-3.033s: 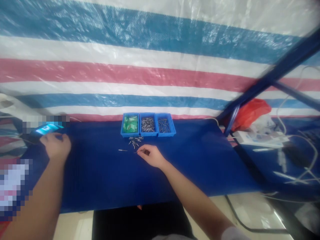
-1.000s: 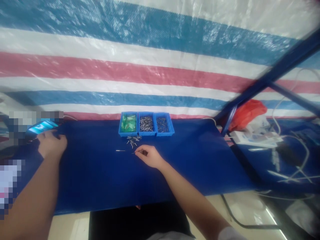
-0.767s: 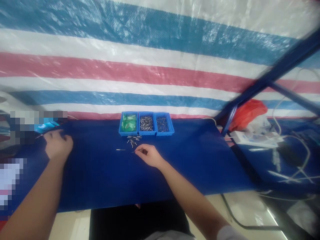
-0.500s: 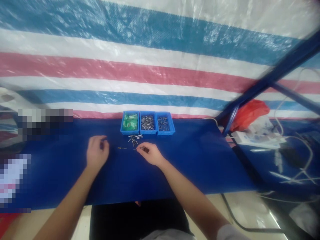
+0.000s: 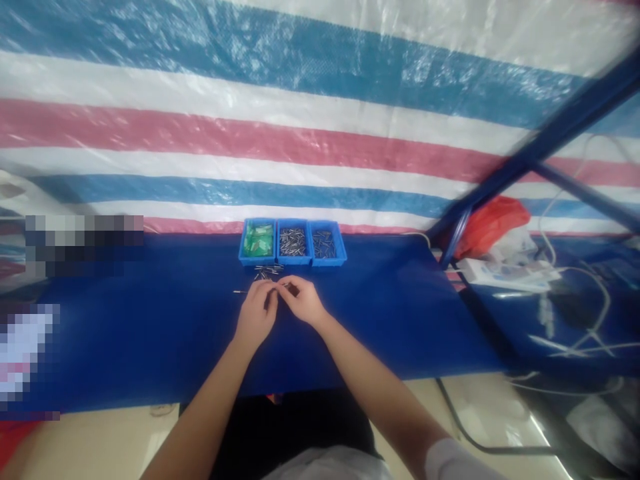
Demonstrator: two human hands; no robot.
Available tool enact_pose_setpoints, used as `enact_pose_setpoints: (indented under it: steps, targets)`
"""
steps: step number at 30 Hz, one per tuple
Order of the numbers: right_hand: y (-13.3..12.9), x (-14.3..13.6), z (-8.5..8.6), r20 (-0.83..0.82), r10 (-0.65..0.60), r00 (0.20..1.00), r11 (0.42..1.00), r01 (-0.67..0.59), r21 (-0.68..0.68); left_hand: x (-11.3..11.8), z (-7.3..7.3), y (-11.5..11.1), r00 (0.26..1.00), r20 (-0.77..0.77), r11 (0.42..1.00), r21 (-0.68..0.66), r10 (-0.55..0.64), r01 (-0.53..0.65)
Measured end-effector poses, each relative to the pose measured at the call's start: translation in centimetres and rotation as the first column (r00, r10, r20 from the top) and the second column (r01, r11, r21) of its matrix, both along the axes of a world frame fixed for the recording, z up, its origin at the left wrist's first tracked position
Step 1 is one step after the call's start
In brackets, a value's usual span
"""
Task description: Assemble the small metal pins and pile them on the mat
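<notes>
My left hand (image 5: 257, 311) and my right hand (image 5: 303, 301) meet fingertip to fingertip above the blue table. Both are closed in a pinch. A thin metal pin showed at my right fingertips a moment earlier; now the fingers cover it, and what the left fingers hold cannot be made out. Just beyond them lies a loose pile of small metal pins (image 5: 268, 271), partly hidden by the hands. A single metal pin (image 5: 239, 291) lies to the left, its right end behind my left hand.
Three blue bins stand side by side: the left bin (image 5: 241, 259) holds green-and-clear plastic packets, the middle bin (image 5: 294, 261) and right bin (image 5: 329, 262) small metal pieces. A blue metal frame (image 5: 505, 170), red plastic bag (image 5: 495, 223) and white cables are at right.
My left hand has moved right from the open tabletop to meet my right hand. The right hand stays nearly in place. The view has shifted slightly.
</notes>
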State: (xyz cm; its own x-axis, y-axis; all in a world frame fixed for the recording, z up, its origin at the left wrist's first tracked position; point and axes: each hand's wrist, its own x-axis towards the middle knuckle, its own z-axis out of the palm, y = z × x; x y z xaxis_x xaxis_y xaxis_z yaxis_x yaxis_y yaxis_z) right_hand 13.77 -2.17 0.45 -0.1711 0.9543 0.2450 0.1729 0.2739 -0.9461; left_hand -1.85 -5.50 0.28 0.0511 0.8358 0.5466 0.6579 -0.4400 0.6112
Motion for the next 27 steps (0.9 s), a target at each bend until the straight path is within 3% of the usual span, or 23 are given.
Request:
enact_pose_setpoints:
  steps: [14,27]
  targets:
    - [0.12,0.30,-0.17,-0.057,0.039,0.998,0.996,-0.044,-0.080,-0.34,-0.46,0.46,0.997,0.071,0.999,-0.039,0.000,0.003]
    - [0.12,0.39,0.00,-0.079,0.027,0.997,0.996,-0.034,-0.087,-0.54,-0.52,0.34,0.997,0.074,0.988,-0.156,0.028,-0.016]
